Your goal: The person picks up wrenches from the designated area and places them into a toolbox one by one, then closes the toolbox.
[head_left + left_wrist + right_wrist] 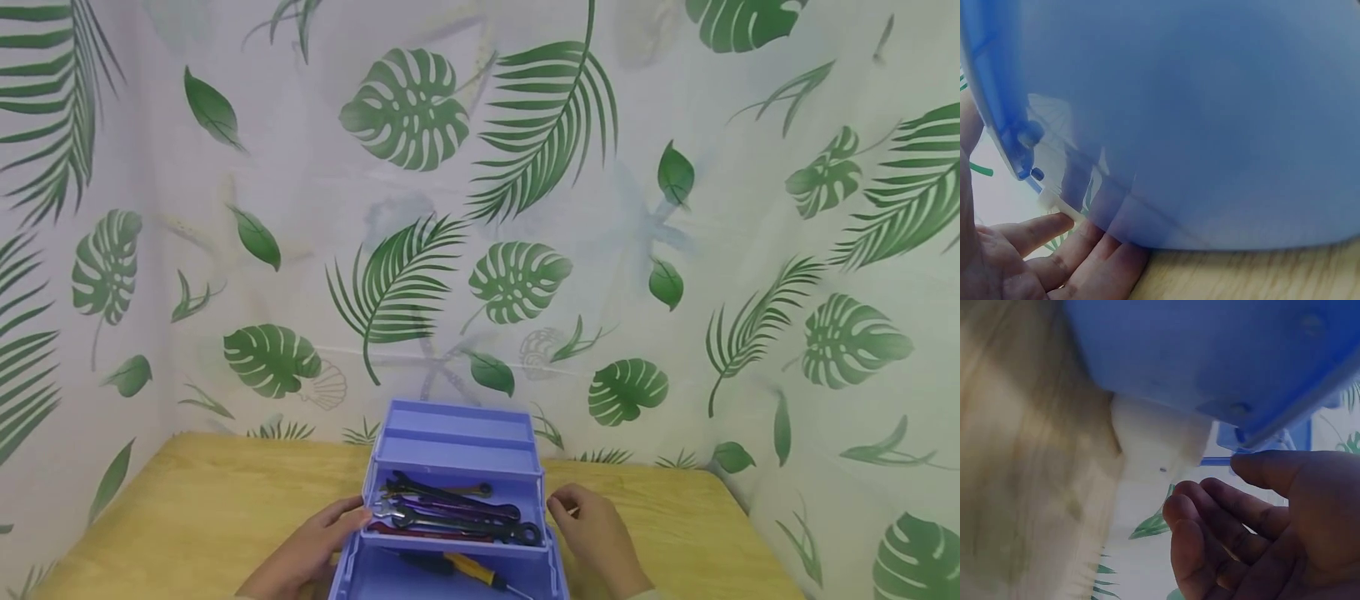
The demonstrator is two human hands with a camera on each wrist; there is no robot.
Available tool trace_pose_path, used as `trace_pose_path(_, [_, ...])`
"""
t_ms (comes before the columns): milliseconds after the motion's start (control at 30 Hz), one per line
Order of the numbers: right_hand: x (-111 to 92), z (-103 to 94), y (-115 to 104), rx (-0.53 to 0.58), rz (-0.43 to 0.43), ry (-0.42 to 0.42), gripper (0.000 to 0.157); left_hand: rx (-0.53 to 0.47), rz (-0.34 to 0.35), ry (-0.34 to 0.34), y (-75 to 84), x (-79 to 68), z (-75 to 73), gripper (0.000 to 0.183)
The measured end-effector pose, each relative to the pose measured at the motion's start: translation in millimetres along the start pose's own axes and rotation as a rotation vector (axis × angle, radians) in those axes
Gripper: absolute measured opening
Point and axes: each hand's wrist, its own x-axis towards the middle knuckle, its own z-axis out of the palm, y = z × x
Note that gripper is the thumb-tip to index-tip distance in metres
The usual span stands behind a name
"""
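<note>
A blue-violet toolbox (461, 457) stands unfolded before me, its upper tray (517, 548) raised behind the lower compartment. Several wrenches (480, 523) lie in that tray, dark, silver, purple and red among them. Below, a screwdriver (472, 569) with a yellow and black handle rests in the compartment. My left hand (315, 537) is at the toolbox's left side; in the left wrist view its extended fingers (1094, 256) touch the wall. Beside the right side is my right hand (596, 529), fingers loosely curled around nothing; in the right wrist view its fingertips (1188, 540) appear apart from the box.
The toolbox rests on a wood-grain table (255, 483), with tabletop to its left and right. A pale cloth (645, 242) printed with green leaves hangs behind and along both sides.
</note>
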Motion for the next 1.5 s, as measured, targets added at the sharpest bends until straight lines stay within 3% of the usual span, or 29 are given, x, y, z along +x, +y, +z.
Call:
trace_pose_path(133, [1.4,5.4,-3.9,-0.104,-0.024,0.017,0.008,0.03,0.006,-0.007,1.9,2.0,-1.9,0.079])
trace_pose_path(300, [2.7,6.4,-4.5,-0.101,0.002,0.018,0.007,0.019,-0.031,0.017,1.7,7.6,-2.9,0.084])
trace_pose_path(433, [3.7,9.7,0.6,-0.044,0.066,-0.007,0.011,-0.013,-0.081,0.118,0.7,12.7,-2.6,0.09])
trace_pose_path(600, [3.1,17.6,6.3,0.114,0.129,-0.047,0.021,0.091,-0.012,0.289,-3.9,16.8,-1.4,0.064])
trace_pose_path(733, [1.5,21.8,9.3,0.16,0.104,-0.054,0.024,0.188,0.023,0.386,-4.8,20.4,-0.1,0.055])
trace_pose_path(933, [-0.7,23.7,10.7,0.199,0.094,-0.081,0.027,0.223,0.034,0.367,-4.0,23.2,0.8,0.055])
trace_pose_path(1167, [1.6,24.7,11.0,0.248,0.074,-0.117,0.03,0.342,0.053,0.335,0.1,25.8,-0.2,0.056])
trace_pose_path(1500, [2.0,21.2,11.3,0.244,0.083,-0.107,0.03,0.312,0.041,0.307,2.4,31.3,1.2,0.057])
